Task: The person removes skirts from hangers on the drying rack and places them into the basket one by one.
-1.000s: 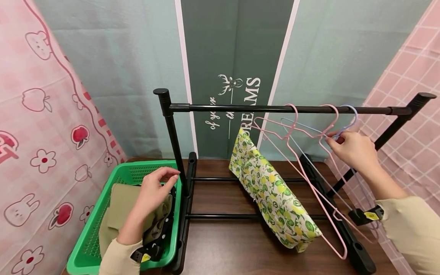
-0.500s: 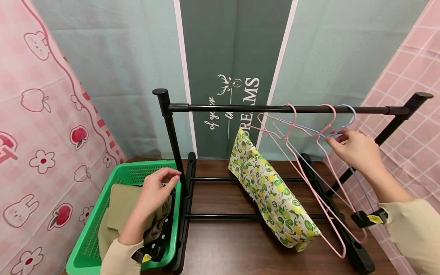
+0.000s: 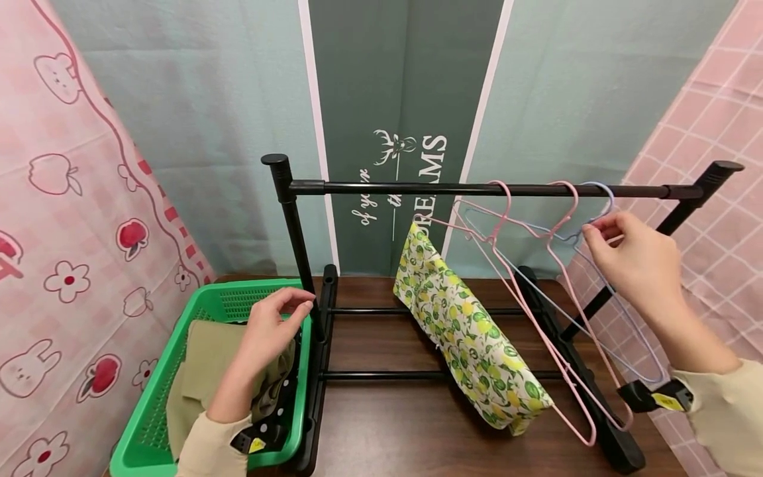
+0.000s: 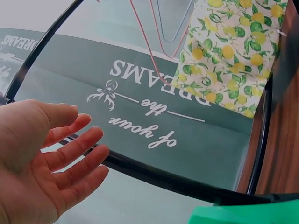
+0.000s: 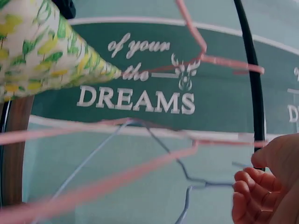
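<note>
My right hand (image 3: 640, 262) is beside the neck of a light blue hanger (image 3: 622, 311), which hangs at the right end of the black rail. Its fingers are loosely bent around nothing, and whether a fingertip still touches the hook is unclear. Left of the blue hanger hangs a bare pink hanger (image 3: 565, 268). Another pink hanger (image 3: 507, 262) carries a lemon-print cloth (image 3: 467, 331), folded over it. My left hand (image 3: 271, 331) hovers above the green basket (image 3: 134, 417), thumb and fingers apart, holding nothing. In the left wrist view the left palm (image 4: 51, 158) shows bare.
The black rack (image 3: 387, 189) stands on a brown wooden table (image 3: 381, 430), with two lower crossbars. Inside the basket lie an olive cloth (image 3: 208, 361) and a black polka-dot cloth (image 3: 280, 411). Printed curtains (image 3: 250, 119) surround the table.
My right hand has eased from its pinch on the blue hanger and drawn to the right. The blue hanger has swung to a different angle. The left hand keeps its place.
</note>
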Demonstrator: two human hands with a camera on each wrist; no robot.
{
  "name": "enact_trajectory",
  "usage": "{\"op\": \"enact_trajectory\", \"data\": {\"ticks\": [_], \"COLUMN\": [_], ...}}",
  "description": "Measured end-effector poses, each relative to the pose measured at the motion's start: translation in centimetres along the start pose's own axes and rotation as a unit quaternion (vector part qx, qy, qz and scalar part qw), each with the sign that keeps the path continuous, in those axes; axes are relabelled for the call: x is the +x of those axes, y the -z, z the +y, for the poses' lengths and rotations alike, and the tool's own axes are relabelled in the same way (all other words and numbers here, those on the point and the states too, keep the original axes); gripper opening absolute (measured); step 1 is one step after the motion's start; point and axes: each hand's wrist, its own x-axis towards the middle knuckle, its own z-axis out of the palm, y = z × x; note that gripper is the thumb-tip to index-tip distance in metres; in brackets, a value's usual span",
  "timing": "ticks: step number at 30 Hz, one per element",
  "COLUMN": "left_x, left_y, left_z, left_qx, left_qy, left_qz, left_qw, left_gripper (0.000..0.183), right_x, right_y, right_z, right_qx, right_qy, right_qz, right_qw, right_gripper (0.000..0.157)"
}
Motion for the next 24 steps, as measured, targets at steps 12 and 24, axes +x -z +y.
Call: {"op": "enact_trajectory", "data": {"ticks": [12,24], "left_x": [-0.1,-0.5], "left_y": [-1.6,-3.8], "left_z": [0.6,0.7], "left_qx": [-0.027,-0.053], "left_qy": [-0.003,-0.018], "left_qz": [-0.019,-0.042], "left_qw": [0.9995,0.9976], "left_gripper": [0.012,0.012], "right_x": [-1.0,0.4], "right_y": [-1.4,-4.3], "right_z": [-4.8,-6.9], "right_qx": [0.000,-0.002], "right_qy": [0.120,0.105], "right_qz": [-0.085,-0.217], "right_qw": [0.989,0.970], "right_gripper": [0.020,0.038]}}
